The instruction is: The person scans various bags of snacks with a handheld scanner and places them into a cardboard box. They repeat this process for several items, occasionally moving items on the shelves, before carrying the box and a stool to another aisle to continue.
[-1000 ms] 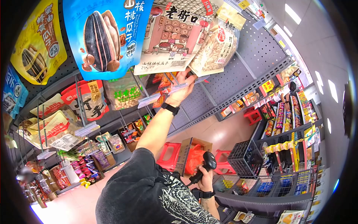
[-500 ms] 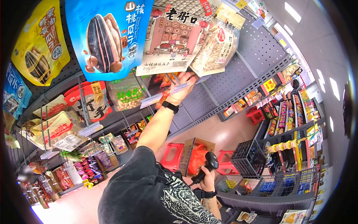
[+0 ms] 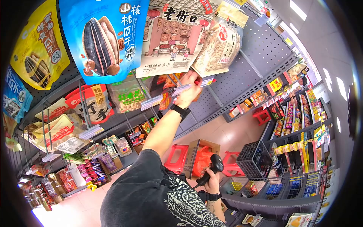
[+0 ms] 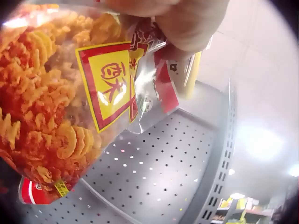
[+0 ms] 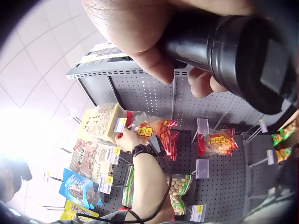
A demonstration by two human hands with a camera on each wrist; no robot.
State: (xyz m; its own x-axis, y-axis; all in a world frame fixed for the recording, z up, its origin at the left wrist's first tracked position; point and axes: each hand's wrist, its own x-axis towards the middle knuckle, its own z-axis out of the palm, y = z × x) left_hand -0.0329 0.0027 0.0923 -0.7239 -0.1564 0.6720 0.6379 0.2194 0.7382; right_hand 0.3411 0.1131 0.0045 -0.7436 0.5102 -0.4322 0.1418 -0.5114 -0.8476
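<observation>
"Snack bag (image 4: pixel 60 100), one, up close! Full of what?"

"Orange curly bits behind clear plastic. On the front, one yellow label with a red edge."

"Where?"

"Up by the grey shelf (image 3: pixel 261 53), just below one pale seed bag (image 3: pixel 221 43)."

"Any more like that?"

"At least one: a second snack bag (image 5: pixel 217 143), hanging well apart."

"And the hands? How many?"

"Two, well apart from each other. Pinching the crumpled top of the snack bag with the left hand (image 3: pixel 189 89), up high. Gripping one black scanner (image 3: pixel 216 163) with the right hand (image 3: pixel 212 183), down low."

"Black bands (image 3: pixel 180 111)?"

"Two, one on each wrist."

"Other big bags on top?"

"Besides the pale one: one yellow bag (image 3: pixel 39 53), one blue bag (image 3: pixel 106 41), one tan bag (image 3: pixel 172 41) with little people on it. Plus one smaller blue bag (image 3: pixel 16 99) near the edge."

"Down below?"

"Three red stools (image 3: pixel 176 167): two beside one cardboard box (image 3: pixel 191 160), one farther off. Also one black crate (image 3: pixel 254 162)."
</observation>
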